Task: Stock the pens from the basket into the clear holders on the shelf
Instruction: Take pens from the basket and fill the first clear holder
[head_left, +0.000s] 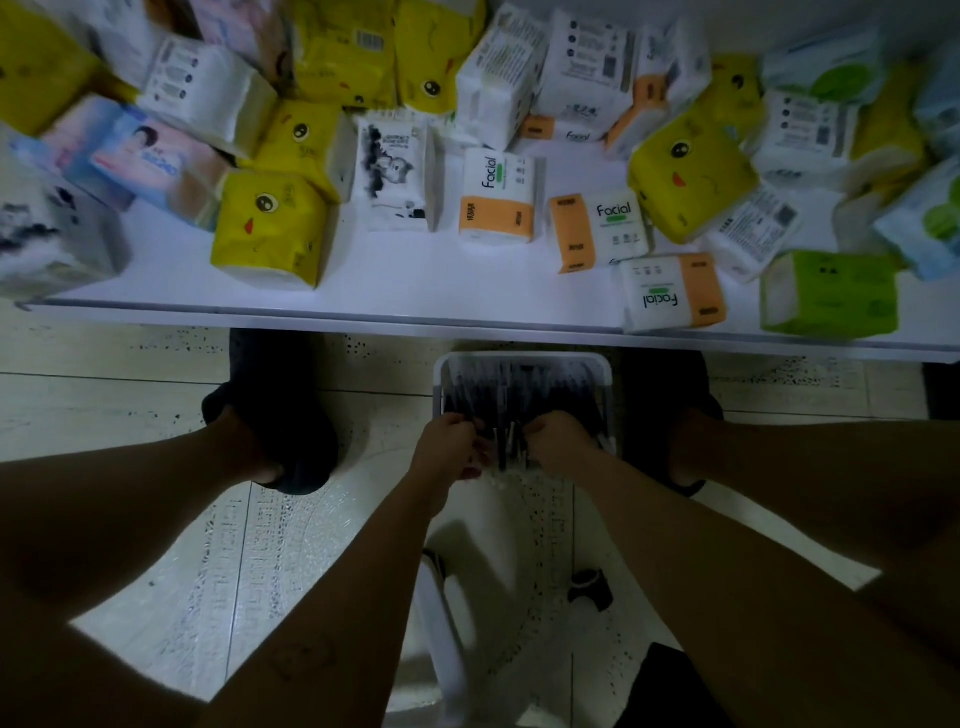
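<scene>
A white basket (522, 359) stands on the floor below the shelf edge, filled with several dark pens (519, 395). Both hands reach into its near end. My left hand (451, 441) has its fingers curled round a bunch of pens, and my right hand (558, 441) grips the same bunch from the other side. The pens between the hands stand roughly upright. No clear holders show in this view.
A white shelf (415, 291) runs across the top, crowded with tissue packs: yellow (267, 228), orange-and-white "Facial" (497, 195) and green (828, 293). My knees and dark shoes (283, 410) flank the basket on a pale tiled floor. A white stool (441, 623) lies below.
</scene>
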